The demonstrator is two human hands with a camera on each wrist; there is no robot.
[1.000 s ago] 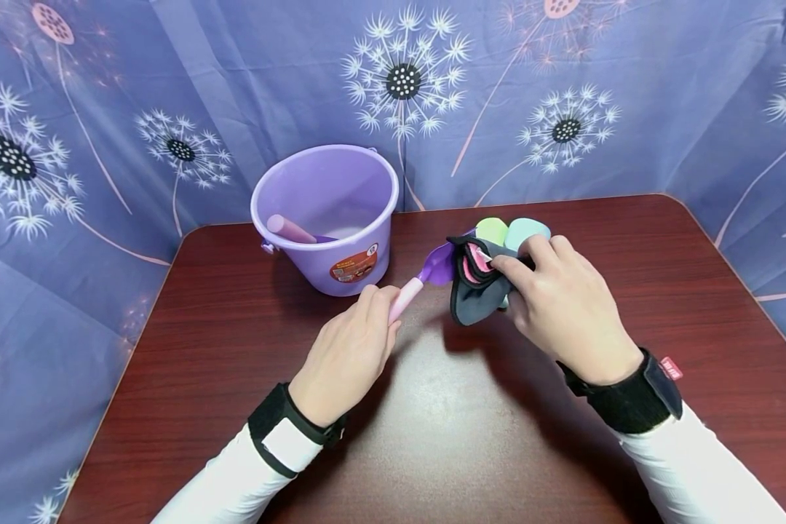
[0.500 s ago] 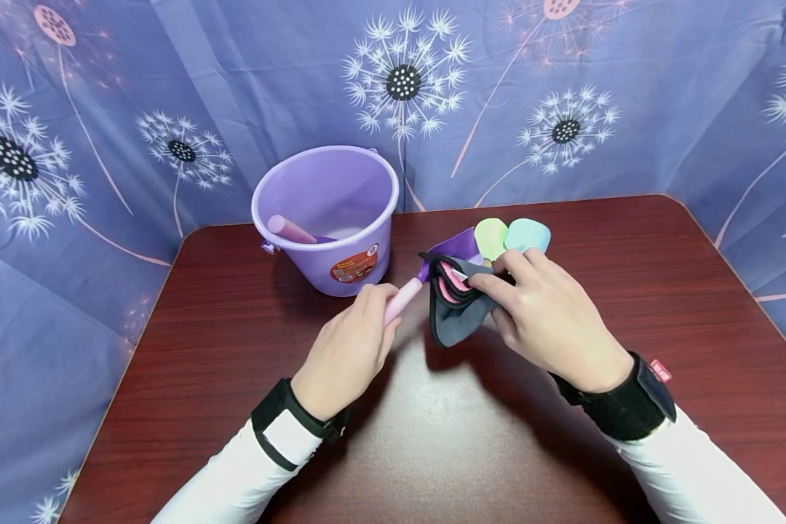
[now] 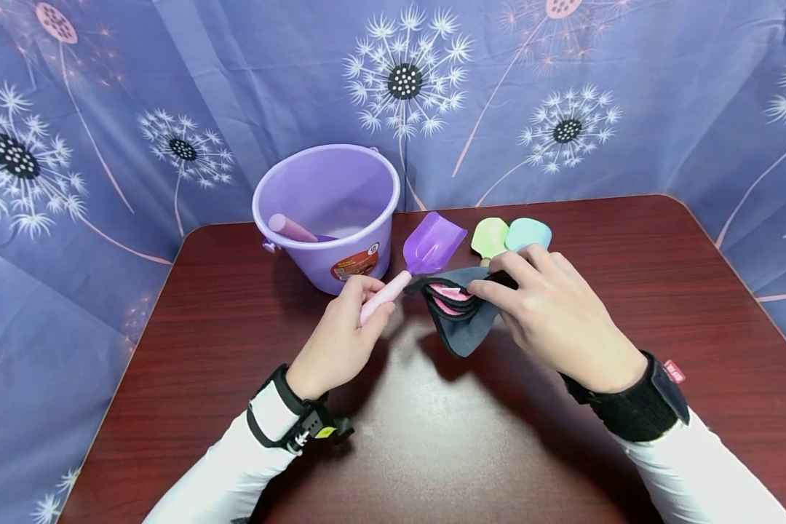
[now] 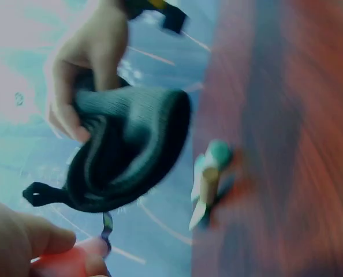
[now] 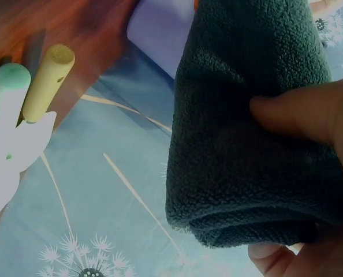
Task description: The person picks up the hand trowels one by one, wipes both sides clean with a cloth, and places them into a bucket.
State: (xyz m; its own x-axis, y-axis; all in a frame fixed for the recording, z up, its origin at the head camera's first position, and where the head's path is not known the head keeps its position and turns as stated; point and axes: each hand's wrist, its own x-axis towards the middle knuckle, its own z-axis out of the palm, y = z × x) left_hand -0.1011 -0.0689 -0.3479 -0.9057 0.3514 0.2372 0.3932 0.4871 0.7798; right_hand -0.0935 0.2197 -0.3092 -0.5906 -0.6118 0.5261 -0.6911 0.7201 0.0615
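In the head view my left hand [image 3: 334,338] grips the pale pink handle of a toy shovel [image 3: 432,244], its purple scoop tilted up and away, right of the bucket. My right hand [image 3: 557,313] pinches a folded dark grey cloth [image 3: 465,331] with black edging and pink inner layers, held above the table close to the shovel's handle. The right wrist view shows the thumb pressed on the fuzzy cloth [image 5: 246,127]. In the left wrist view, the cloth's black hanging loop [image 4: 41,194] sticks out near my left fingers.
A purple bucket [image 3: 373,244] stands at the back left, with another pink-handled tool [image 3: 291,228] inside. Beyond the right hand lie a green-bladed toy shovel [image 3: 490,237] and a light blue-bladed one [image 3: 528,233]. A patterned fabric backdrop [image 3: 471,94] rises behind the table [image 3: 190,349].
The cloth has come off the purple scoop, moving left and toward me along the shovel. My left hand has turned, and the scoop now shows fully, shifted slightly left.
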